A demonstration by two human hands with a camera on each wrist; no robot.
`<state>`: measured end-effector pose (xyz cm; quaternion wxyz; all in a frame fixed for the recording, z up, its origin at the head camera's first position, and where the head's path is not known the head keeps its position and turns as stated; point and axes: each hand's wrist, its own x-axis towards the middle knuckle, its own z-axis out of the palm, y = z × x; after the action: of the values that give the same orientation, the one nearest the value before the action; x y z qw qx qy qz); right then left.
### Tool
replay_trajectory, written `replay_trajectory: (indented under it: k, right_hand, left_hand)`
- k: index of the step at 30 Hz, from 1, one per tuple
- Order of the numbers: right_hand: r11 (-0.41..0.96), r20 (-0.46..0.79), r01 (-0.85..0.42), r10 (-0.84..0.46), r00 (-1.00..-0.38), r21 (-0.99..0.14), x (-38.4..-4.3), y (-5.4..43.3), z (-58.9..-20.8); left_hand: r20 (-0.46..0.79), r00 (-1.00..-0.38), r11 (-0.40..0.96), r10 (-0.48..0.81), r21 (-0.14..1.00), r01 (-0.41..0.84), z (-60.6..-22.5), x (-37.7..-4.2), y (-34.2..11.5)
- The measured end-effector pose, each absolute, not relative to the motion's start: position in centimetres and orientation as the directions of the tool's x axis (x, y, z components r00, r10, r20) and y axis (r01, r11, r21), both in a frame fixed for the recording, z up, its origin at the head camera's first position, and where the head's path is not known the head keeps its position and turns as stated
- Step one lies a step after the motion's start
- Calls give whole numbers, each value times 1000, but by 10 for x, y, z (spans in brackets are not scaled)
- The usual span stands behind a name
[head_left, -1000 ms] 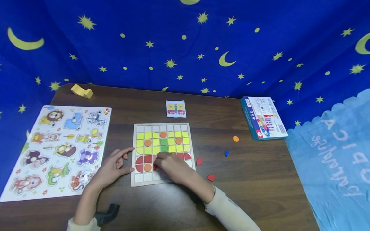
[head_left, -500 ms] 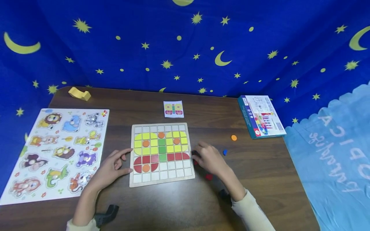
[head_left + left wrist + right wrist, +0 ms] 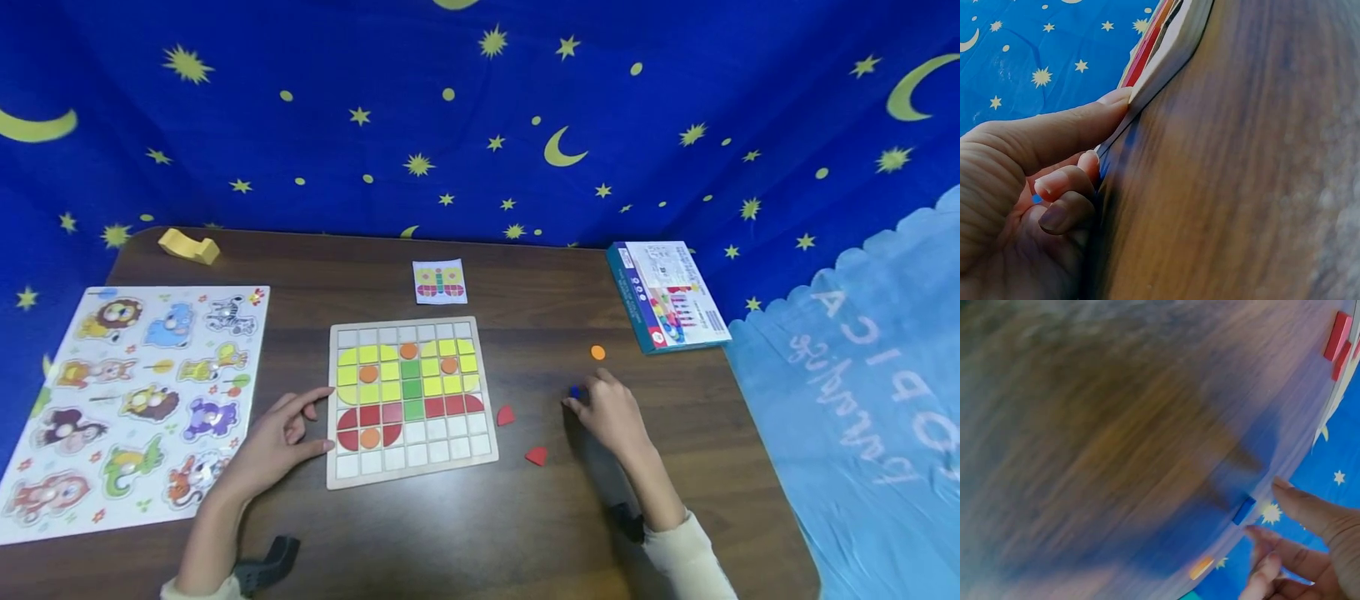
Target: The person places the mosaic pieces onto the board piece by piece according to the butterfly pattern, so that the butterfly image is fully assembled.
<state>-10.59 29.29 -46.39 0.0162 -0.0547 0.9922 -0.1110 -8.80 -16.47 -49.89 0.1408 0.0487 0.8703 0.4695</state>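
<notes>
A wooden grid board (image 3: 412, 477) lies mid-table, with yellow, green, red and orange pieces forming a butterfly-like pattern above rows of bare white squares. My left hand (image 3: 272, 437) touches the board's left edge with thumb and index finger; in the left wrist view the thumb (image 3: 1085, 128) lies against the rim while other fingers bend loosely. Right of the board, my right hand (image 3: 615, 415) hovers by a small blue piece (image 3: 574, 391). The right wrist view shows thumb and fingers spread apart beside that blue piece (image 3: 1244, 510), which rests on the table.
Two red quarter-round pieces (image 3: 536, 456) lie between board and right hand. An orange disc (image 3: 597, 352) sits beyond that hand. Behind the board is a butterfly picture card (image 3: 439, 282). An animal puzzle board (image 3: 135, 400), a yellow block (image 3: 189, 247) and a game box (image 3: 667, 296) stand around.
My right hand has left the board, where a green square now shows in the lower middle column, and moved right past the red pieces to the blue one. The left hand stays at the edge.
</notes>
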Motion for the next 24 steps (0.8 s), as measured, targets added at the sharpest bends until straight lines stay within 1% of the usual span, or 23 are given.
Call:
replay_trajectory:
  k: [9,15,19,24]
  right_hand:
    - [974,-120,37,10,-993,-225,-114,292,-465]
    - [974,-127,45,17,-992,-220,-118,290,-467]
    - [973,-148,72,40,-988,-220,-121,290,-467]
    - [960,-147,92,54,-988,-265,-121,293,-467]
  left_hand:
    - [-215,-954,545,210,836,-69,-498,-84,-169]
    - [-243,-948,550,207,830,-93,-500,-86,-167]
    - [-234,-949,552,209,830,-83,-500,-87,-166]
    - [-227,-951,553,210,830,-76,-499,-88,-164]
